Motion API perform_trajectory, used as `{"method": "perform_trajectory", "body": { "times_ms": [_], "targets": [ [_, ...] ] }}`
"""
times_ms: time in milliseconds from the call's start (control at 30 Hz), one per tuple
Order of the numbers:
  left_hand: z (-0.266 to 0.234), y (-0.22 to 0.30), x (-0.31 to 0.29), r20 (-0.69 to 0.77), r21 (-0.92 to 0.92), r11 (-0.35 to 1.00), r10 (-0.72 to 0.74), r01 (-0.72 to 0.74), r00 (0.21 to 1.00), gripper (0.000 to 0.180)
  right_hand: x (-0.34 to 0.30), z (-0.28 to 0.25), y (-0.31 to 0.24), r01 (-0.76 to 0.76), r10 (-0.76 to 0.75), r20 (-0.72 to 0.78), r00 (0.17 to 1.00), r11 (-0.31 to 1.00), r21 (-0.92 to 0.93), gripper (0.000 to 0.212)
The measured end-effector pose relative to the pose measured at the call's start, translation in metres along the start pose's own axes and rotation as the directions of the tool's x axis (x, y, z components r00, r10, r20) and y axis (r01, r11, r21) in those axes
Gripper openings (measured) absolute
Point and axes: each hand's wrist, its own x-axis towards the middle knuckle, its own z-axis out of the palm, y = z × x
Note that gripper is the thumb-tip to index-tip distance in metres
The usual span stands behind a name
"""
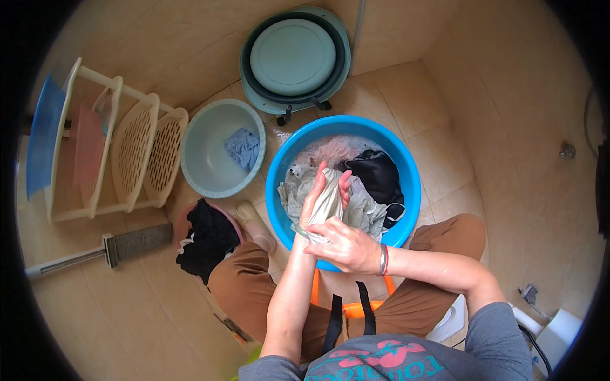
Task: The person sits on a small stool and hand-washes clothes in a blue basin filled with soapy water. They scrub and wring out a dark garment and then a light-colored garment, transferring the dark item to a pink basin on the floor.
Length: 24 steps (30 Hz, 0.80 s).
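A bright blue basin (408, 222) between my knees holds wet laundry in sudsy water. My left hand (312, 202) is over it, a wet white garment (328, 202) running along the palm between thumb and fingers. The fingers are fairly straight, pointing away from me. My right hand (348, 246) closes on the near end of the same garment, by the left wrist. More of the white cloth spreads into the basin below. Beside it lies a black garment (375, 174), and a pinkish cloth (333, 150) is partly under water at the far side.
To the left stand a pale green basin (190, 174) with a small blue cloth (243, 149) and a pink basin (236, 227) with black clothes (206, 238). A cream rack (133, 152), a scrub brush (136, 244) and a folded basin (292, 57) are near the walls.
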Motion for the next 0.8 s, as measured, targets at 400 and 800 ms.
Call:
{"method": "perform_trajectory", "body": {
  "times_ms": [400,800],
  "targets": [
    [-0.024,-0.009,0.012,-0.099,0.114,0.991,-0.058,0.069,0.993,0.040,0.009,0.010,-0.003,0.009,-0.027,-0.135,0.990,0.991,-0.136,0.019],
    [0.001,0.005,-0.012,-0.244,0.102,0.951,0.309,-0.292,0.919,0.060,-0.009,-0.076,0.092,-0.593,0.839,0.150,0.523,0.232,0.771,0.046]
  ]
}}
